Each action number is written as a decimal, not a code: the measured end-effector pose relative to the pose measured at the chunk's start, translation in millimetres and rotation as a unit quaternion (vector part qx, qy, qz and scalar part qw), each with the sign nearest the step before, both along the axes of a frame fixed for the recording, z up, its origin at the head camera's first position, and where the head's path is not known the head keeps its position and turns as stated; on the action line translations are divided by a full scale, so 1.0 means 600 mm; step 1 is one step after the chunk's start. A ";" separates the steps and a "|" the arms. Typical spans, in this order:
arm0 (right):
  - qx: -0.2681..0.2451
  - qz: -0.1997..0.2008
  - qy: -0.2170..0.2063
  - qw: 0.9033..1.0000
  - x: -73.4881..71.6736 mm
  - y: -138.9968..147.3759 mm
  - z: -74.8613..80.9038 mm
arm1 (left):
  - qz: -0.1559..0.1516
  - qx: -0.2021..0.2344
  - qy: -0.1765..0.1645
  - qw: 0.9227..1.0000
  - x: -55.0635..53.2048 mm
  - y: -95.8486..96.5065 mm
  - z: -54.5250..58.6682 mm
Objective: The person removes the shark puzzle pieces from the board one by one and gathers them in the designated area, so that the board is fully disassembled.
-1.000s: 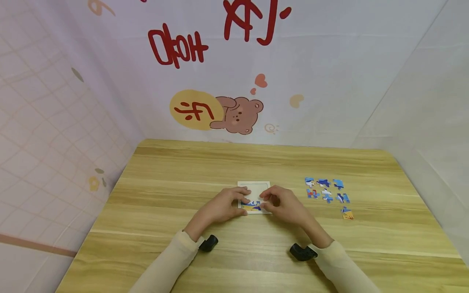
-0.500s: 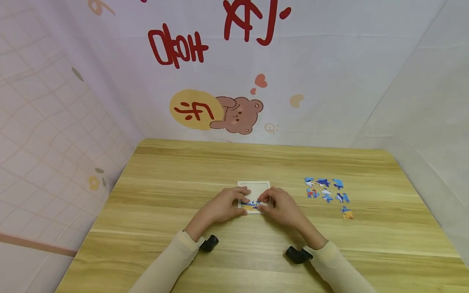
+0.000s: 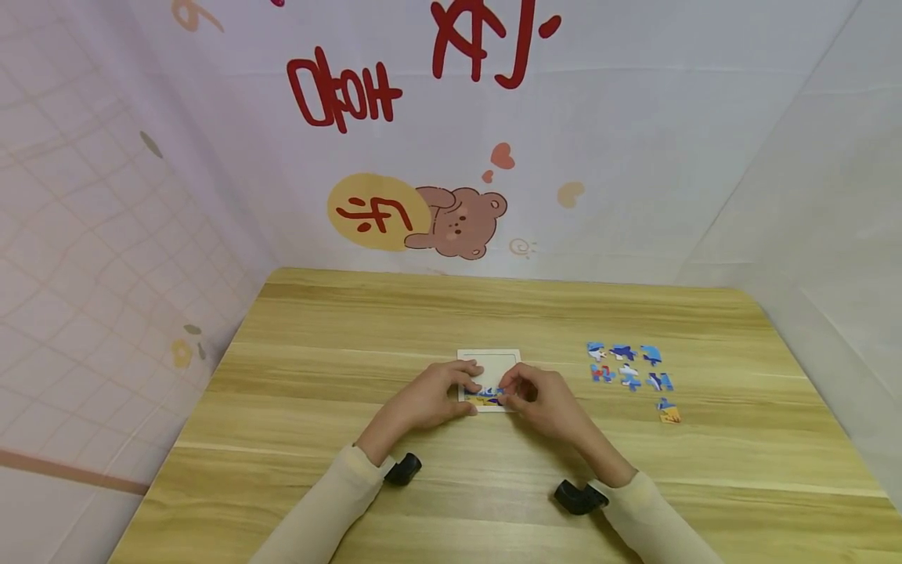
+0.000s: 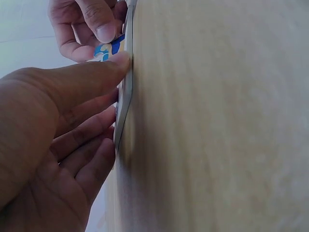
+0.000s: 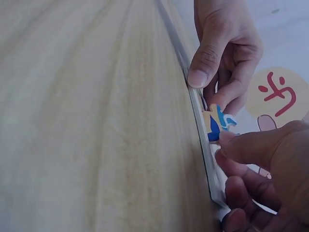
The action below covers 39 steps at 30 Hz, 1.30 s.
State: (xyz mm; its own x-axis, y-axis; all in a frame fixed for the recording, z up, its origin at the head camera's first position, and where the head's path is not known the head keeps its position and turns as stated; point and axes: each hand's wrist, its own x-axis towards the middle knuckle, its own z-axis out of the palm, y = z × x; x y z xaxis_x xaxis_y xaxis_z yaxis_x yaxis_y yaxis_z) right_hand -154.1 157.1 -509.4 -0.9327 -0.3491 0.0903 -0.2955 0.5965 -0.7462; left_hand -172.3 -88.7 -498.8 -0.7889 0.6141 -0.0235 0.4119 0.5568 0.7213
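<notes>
A small square puzzle tray [image 3: 496, 362] with a pale border lies flat on the table. Along its near side is a strip of blue and yellow picture. My left hand [image 3: 437, 394] holds the tray at its left, with the thumb at the near edge and fingertips on the surface. At the near right part of the tray, my right hand [image 3: 546, 399] pinches a puzzle piece [image 5: 219, 124] between thumb and fingers. Blue, white and tan show on this piece, which stands tilted up from the tray in the right wrist view. Fingers cover part of it.
Several loose puzzle pieces [image 3: 629, 377] lie in rows to the right of the tray. A single blue and yellow piece [image 3: 669, 411] sits nearest me among them. The wooden table [image 3: 338, 329] ends at a printed cloth wall [image 3: 606, 235].
My right hand has shifted slightly left over the tray, then a little back right, with its fingers at the near right part. My left hand stays in place.
</notes>
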 end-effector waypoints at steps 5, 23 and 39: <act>-0.027 0.000 -0.024 0.999 0.003 0.010 -0.003 | -0.002 0.003 -0.001 1.000 0.001 0.000 -0.001; -0.016 -0.027 0.012 0.999 0.005 0.083 0.011 | 0.001 -0.016 0.007 1.000 0.001 0.000 -0.006; -0.008 -0.051 0.029 0.998 0.035 0.199 0.003 | 0.003 -0.010 0.006 1.000 0.002 -0.001 -0.005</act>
State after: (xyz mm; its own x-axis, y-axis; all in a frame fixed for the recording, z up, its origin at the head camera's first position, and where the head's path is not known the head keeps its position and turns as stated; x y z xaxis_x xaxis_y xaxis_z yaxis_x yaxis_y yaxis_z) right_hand -132.8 276.6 -507.5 -0.9566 -0.2506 0.1488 -0.2760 0.6146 -0.7390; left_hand -171.3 -89.5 -501.7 -0.7926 0.6092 -0.0264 0.4171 0.5732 0.7053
